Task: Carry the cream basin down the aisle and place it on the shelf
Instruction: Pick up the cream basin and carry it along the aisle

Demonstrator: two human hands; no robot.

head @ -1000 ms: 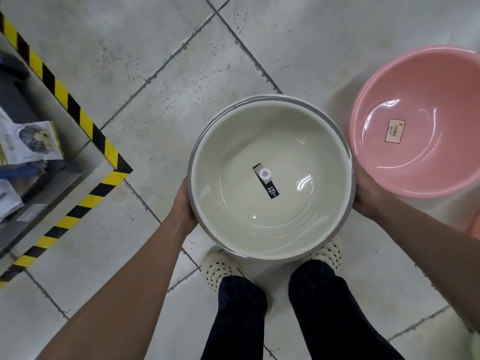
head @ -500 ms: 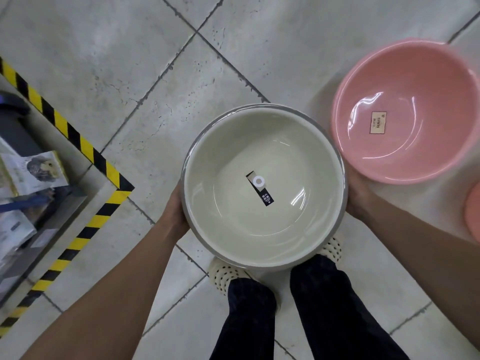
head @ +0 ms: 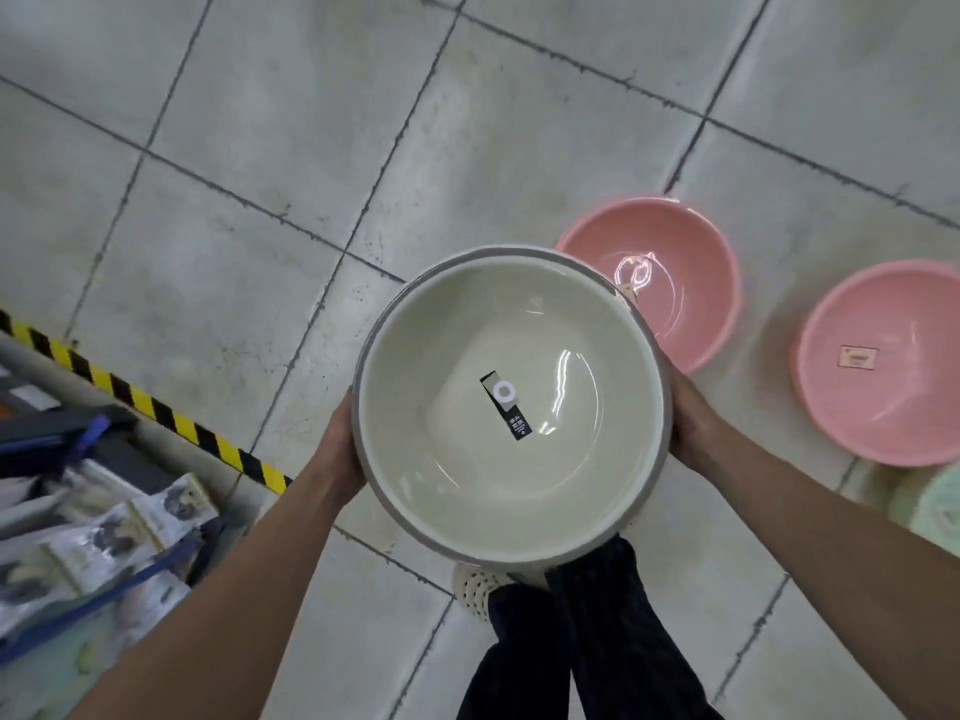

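I hold the cream basin (head: 457, 485) in front of me above the tiled floor, open side up. It is round, has a grey rim and a black label stuck to its bottom. My left hand (head: 340, 449) grips its left rim and my right hand (head: 688, 423) grips its right rim. Both sets of fingers are hidden under the rim. My dark trouser legs and one cream shoe show below the basin.
Two pink basins (head: 685, 283) (head: 883, 376) sit on the floor to the right, and a pale green one (head: 935, 506) at the right edge. A low shelf (head: 171, 444) with packaged goods stands at lower left, bordered by yellow-black tape (head: 156, 407).
The view has swung so the pink basin slid back and a second pink basin and a green one came into sight. The shelf corner moved lower left. Both hands kept their hold.
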